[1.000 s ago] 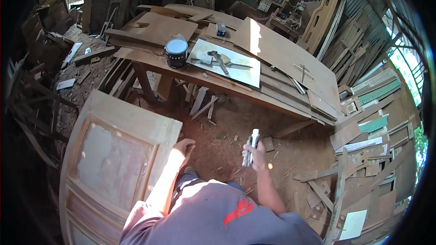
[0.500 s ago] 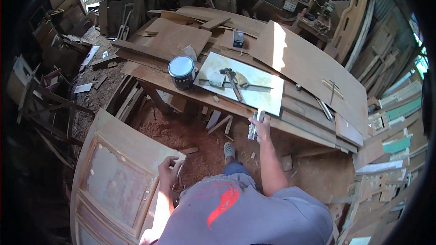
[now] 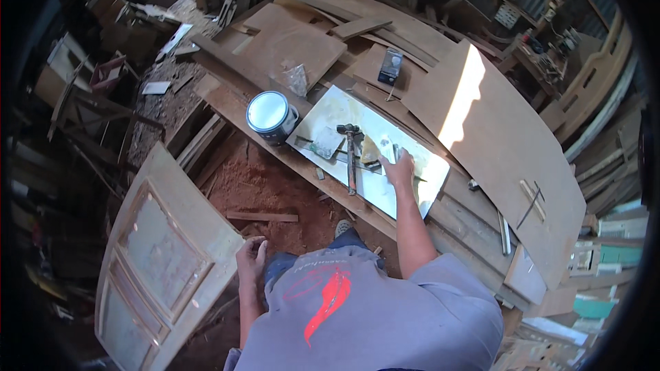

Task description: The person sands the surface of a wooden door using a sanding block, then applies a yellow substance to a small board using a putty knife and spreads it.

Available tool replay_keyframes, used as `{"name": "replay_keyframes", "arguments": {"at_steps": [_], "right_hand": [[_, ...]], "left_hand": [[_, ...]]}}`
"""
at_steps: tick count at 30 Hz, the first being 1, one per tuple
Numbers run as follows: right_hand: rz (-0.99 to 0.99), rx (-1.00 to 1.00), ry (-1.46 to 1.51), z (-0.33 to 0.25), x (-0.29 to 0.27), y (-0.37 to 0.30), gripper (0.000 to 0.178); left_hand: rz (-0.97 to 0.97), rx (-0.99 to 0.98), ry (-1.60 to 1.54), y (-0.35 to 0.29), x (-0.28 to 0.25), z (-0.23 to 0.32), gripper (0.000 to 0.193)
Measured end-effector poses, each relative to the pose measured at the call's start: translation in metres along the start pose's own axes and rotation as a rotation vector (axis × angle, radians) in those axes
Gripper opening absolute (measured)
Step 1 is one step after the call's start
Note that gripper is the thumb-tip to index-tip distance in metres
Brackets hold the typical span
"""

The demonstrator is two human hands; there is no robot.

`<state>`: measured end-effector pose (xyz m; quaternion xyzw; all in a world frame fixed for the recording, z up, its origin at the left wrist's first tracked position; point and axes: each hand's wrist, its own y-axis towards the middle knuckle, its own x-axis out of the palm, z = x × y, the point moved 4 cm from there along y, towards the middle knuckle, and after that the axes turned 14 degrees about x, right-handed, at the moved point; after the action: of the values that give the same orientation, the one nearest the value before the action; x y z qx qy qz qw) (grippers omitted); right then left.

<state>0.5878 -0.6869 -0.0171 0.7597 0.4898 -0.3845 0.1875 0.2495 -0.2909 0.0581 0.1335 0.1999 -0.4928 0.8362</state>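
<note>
My right hand [image 3: 399, 167] reaches over the white board [image 3: 379, 191] on the workbench. Its fingers are closed on a small pale, white-smeared piece [image 3: 388, 149], partly hidden and too small to name exactly. Beside it on the board lie a hammer [image 3: 351, 158], a yellowish lump [image 3: 370, 150] and a whitish flat scrap [image 3: 327, 142]. My left hand [image 3: 252, 259] is low, next to the upper corner of a panelled wooden door [image 3: 218, 223]. Its fingers are loosely bent and apart, with nothing seen in them; whether they touch the door I cannot tell.
An open paint can [image 3: 269, 115] with a pale top stands at the bench's near edge. Farther back are a small dark box [image 3: 390, 65], a clear plastic bag [image 3: 296, 80] and a large plywood sheet [image 3: 509, 158]. A wood strip [image 3: 262, 217] lies on the reddish floor.
My right hand has gone forward from in front of the bench to over the white board, carrying the pale piece. My left hand stays near the door corner. The whole view has turned and shifted.
</note>
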Motion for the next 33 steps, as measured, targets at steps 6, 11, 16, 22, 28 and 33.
{"name": "replay_keyframes", "arguments": {"at_steps": [6, 11, 16, 22, 28, 33], "right_hand": [[0.04, -0.164, 0.247, -0.02, -0.005, 0.021, 0.027], [-0.338, -0.164, 0.42, -0.107, -0.006, -0.051, 0.029], [-1.088, -0.408, 0.426, -0.165, 0.046, -0.239, 0.029], [-1.292, -1.367, 0.179, -0.162, 0.05, -0.478, 0.053], [-1.143, -1.915, -0.302, -0.114, 0.071, -0.666, 0.07], [-1.174, -2.176, -0.408, -0.09, 0.078, -0.821, 0.071]], "left_hand": [[0.105, -0.02, 0.148, -0.015, -0.002, -0.002, 0.018], [-0.011, -0.051, 0.119, -0.013, -0.008, 0.027, 0.02], [0.183, -0.221, -0.23, -0.044, -0.033, 0.019, 0.025], [0.556, -0.254, -1.099, -0.121, -0.09, -0.03, 0.042], [1.071, -0.418, -1.347, -0.282, -0.15, -0.169, 0.037], [1.205, -0.28, -1.394, -0.418, -0.19, -0.299, 0.039]]}}
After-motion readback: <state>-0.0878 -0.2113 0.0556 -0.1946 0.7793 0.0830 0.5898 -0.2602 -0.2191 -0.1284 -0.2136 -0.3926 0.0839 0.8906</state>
